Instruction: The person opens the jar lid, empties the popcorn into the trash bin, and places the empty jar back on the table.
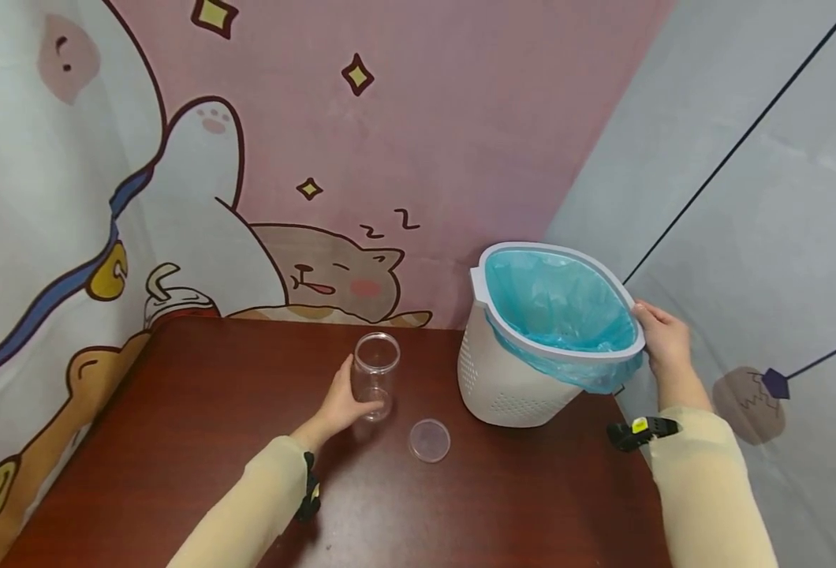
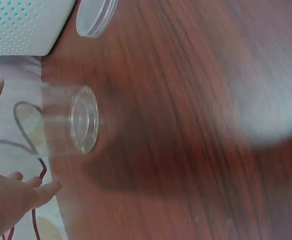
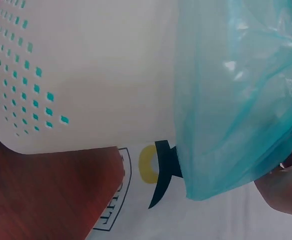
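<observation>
a clear round lid (image 1: 429,440) lay flat on the near middle of the dark wooden table (image 1: 177,442), just right of the left hand (image 1: 343,402), presumably set aside so the jar stayed open. a little farther, that hand curled its fingers around the lower half of a clear plastic jar (image 1: 375,375), which stood upright, its long axis vertical and its open mouth pointing up. to the right, a white perforated bin (image 1: 510,379) lined with a blue bag (image 1: 556,304) sat tilted on the table's right edge, its mouth angled up and left towards the jar. the right hand (image 1: 662,335) gripped the far right rim, apparently holding the tilt.
</observation>
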Action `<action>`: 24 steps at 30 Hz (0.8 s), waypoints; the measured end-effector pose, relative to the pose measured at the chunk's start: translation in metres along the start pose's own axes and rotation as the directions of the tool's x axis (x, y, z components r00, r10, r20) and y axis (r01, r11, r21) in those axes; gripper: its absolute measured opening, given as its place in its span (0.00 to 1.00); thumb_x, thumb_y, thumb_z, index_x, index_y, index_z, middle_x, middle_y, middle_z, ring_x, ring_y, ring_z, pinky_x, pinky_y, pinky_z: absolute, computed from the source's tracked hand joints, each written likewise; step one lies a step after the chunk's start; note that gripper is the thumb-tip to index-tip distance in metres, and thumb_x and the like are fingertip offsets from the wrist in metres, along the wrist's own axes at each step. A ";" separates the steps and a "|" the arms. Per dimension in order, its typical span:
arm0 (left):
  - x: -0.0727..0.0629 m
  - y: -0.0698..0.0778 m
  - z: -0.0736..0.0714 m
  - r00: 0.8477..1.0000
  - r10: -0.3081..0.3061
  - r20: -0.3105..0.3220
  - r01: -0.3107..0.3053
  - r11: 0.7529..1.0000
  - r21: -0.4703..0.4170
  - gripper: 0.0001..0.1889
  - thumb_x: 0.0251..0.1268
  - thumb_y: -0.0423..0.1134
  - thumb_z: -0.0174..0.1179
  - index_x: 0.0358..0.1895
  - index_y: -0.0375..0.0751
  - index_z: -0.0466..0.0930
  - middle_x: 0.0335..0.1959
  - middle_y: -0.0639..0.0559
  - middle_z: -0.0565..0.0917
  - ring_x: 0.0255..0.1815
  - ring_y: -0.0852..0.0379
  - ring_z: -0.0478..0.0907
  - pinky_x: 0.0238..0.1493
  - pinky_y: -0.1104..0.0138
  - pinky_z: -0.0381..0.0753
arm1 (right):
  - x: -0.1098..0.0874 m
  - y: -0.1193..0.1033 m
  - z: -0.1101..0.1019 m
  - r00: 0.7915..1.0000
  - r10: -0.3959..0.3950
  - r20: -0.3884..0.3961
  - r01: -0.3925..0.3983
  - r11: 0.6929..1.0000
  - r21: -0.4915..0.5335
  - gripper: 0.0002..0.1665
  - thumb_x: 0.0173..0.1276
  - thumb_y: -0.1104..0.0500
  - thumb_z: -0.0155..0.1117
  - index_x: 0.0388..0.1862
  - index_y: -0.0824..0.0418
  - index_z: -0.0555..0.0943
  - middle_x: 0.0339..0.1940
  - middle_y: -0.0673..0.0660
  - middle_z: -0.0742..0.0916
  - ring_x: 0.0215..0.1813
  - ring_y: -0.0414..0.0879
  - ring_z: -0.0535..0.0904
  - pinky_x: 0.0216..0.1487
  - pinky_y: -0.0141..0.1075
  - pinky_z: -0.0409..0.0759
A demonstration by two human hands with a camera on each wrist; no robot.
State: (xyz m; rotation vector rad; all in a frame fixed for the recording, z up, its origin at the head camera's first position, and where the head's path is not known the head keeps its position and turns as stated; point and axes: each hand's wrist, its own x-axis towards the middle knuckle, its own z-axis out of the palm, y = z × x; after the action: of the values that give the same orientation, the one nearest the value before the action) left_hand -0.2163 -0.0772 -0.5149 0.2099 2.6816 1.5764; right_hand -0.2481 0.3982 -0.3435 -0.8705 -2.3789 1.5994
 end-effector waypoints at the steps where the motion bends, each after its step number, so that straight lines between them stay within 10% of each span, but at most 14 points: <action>1: -0.001 0.000 -0.002 1.000 -0.008 0.012 0.008 1.000 0.012 0.55 0.45 0.40 0.72 0.71 0.28 0.43 0.70 0.27 0.54 0.70 0.32 0.53 0.66 0.42 0.57 | 0.002 0.003 -0.001 1.000 -0.012 -0.016 0.012 1.000 0.000 0.38 0.68 0.32 0.39 0.71 0.49 0.62 0.73 0.54 0.65 0.66 0.46 0.67 0.68 0.44 0.65; 8: -0.003 0.014 -0.042 0.990 -0.061 0.125 0.049 0.994 0.103 0.47 0.62 0.54 0.57 0.74 0.34 0.39 0.74 0.33 0.46 0.74 0.33 0.41 0.69 0.40 0.47 | 0.011 0.016 -0.024 0.988 -0.083 -0.131 0.093 0.993 0.071 0.46 0.65 0.26 0.25 0.69 0.51 0.66 0.50 0.45 0.80 0.39 0.32 0.73 0.31 0.20 0.72; 11: -0.007 0.023 -0.068 0.992 -0.024 0.128 0.001 0.983 0.181 0.45 0.65 0.55 0.53 0.74 0.34 0.41 0.74 0.33 0.46 0.73 0.32 0.40 0.69 0.39 0.43 | -0.013 -0.001 -0.025 0.976 -0.137 -0.169 0.129 0.990 -0.055 0.43 0.70 0.31 0.20 0.72 0.53 0.61 0.65 0.52 0.75 0.58 0.43 0.73 0.54 0.31 0.74; 15: -0.014 0.038 -0.099 0.992 0.058 0.110 -0.091 0.938 0.333 0.42 0.65 0.56 0.52 0.73 0.36 0.47 0.73 0.33 0.50 0.73 0.31 0.41 0.66 0.34 0.37 | -0.048 -0.021 -0.025 0.946 -0.299 -0.124 0.271 0.941 -0.202 0.38 0.73 0.37 0.17 0.75 0.53 0.50 0.76 0.55 0.56 0.76 0.52 0.50 0.74 0.49 0.50; 24: -0.027 0.062 -0.137 0.971 0.211 0.114 -0.238 0.780 0.579 0.44 0.59 0.61 0.56 0.72 0.39 0.52 0.74 0.35 0.49 0.74 0.30 0.36 0.63 0.31 0.30 | -0.111 -0.047 0.004 0.647 -0.755 0.107 0.742 0.591 -0.317 0.36 0.76 0.43 0.33 0.74 0.63 0.51 0.75 0.69 0.54 0.75 0.67 0.40 0.67 0.68 0.33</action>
State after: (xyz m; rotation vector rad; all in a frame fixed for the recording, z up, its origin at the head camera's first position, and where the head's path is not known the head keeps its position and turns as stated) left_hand -0.1948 -0.1698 -0.3955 0.5857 3.1174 0.6832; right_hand -0.1762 0.3227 -0.2822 0.1397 -2.4883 0.8283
